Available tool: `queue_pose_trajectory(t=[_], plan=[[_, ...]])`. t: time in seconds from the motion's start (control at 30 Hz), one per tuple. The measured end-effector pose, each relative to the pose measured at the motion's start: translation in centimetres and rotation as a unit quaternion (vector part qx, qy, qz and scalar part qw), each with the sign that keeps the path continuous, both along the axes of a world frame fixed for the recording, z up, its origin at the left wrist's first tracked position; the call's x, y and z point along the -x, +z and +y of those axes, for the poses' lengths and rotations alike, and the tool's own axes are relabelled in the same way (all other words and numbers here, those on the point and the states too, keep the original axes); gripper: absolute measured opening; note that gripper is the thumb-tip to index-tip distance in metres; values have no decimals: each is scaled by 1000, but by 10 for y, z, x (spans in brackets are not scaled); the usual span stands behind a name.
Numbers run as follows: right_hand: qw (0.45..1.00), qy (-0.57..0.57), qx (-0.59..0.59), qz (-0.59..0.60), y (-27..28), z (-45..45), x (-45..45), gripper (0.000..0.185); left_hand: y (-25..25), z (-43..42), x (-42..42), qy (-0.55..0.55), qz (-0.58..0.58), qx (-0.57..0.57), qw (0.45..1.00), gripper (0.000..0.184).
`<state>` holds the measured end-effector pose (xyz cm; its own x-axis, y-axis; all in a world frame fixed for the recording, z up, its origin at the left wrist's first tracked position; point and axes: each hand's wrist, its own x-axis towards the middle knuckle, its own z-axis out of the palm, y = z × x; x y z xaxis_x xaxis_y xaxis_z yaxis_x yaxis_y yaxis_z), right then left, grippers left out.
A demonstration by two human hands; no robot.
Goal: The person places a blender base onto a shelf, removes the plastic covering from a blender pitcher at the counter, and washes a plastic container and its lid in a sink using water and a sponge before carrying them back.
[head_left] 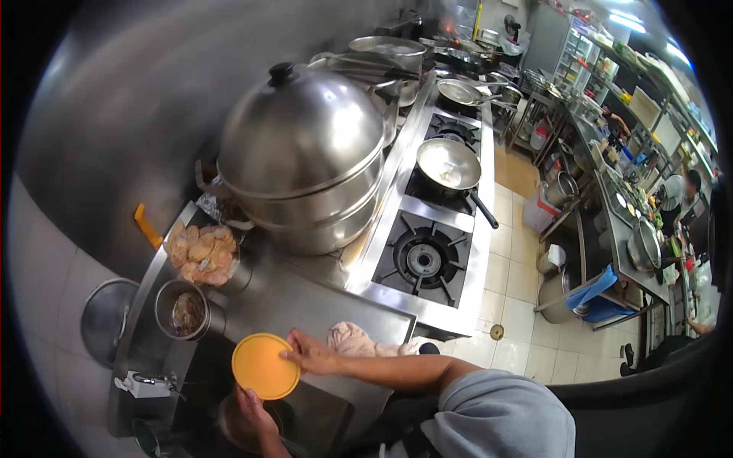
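A round orange lid [266, 366] is between my two hands, facing up; whether a container sits under it is hidden. My right hand [311, 354] pinches its right rim with thumb and fingers. From below, my left hand [256, 411] grips its lower edge, its fingers partly hidden. A metal pot [229, 427] is partly visible under my left hand. Just beyond the lid stands a steel pot [211, 324] with brownish contents. Behind that pot, pale raw chicken pieces [202, 256] are heaped in another metal container.
A large domed steel steamer [305, 145] stands ahead beside the gas stove [422, 260]. A frying pan [449, 164] rests on a burner, its handle [482, 209] jutting over the aisle. A crumpled cloth [355, 340] lies by my right forearm. A co-worker [676, 195] is at the right counter.
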<state>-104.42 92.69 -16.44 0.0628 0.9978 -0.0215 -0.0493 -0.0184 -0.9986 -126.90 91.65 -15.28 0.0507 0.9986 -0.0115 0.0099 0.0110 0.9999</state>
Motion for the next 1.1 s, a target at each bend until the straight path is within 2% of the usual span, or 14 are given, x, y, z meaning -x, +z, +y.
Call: queue_pose_trajectory(t=[0.17,0.23,0.27,0.3,0.37,0.47,0.63,0.7,0.73,0.77,0.83,0.93,1.03,1.1], plan=[[998,48,-49,6,20,-21,-28,42,23,-38,-39,55,209,-200,955,75],[954,191,119,198,37,-24,-51,42,68,-48,-63,27,414,-419,808,81],[941,221,149,209,33,-24,-52,42,70,-47,-57,17,452,-406,794,117],[927,252,175,217,35,-21,-56,43,80,-56,-70,20,457,-406,792,117],[929,293,174,143,47,-23,-68,38,99,-77,-89,-5,326,-138,935,119],[930,341,135,-7,-15,1,-31,38,72,-113,-81,124,319,-80,936,76],[930,348,94,-78,1,-19,-52,44,92,-153,-119,218,193,27,956,73],[883,442,129,-90,-8,-16,-45,53,101,-156,-127,219,114,44,968,71],[729,595,253,226,-41,-17,-4,68,102,-156,-122,215,66,53,973,70],[730,594,257,220,-25,-17,-9,68,106,-155,-120,207,17,57,976,70],[770,565,254,-155,52,-22,-45,74,112,-151,-113,186,-88,62,977,68],[691,681,235,59,30,-19,-22,70,122,-140,-93,147,-203,51,967,67],[832,541,121,10,21,-5,-19,66,131,-136,-58,125,-275,18,953,65],[849,501,107,128,25,-3,-16,58,132,-138,-36,115,-310,-5,944,64]])
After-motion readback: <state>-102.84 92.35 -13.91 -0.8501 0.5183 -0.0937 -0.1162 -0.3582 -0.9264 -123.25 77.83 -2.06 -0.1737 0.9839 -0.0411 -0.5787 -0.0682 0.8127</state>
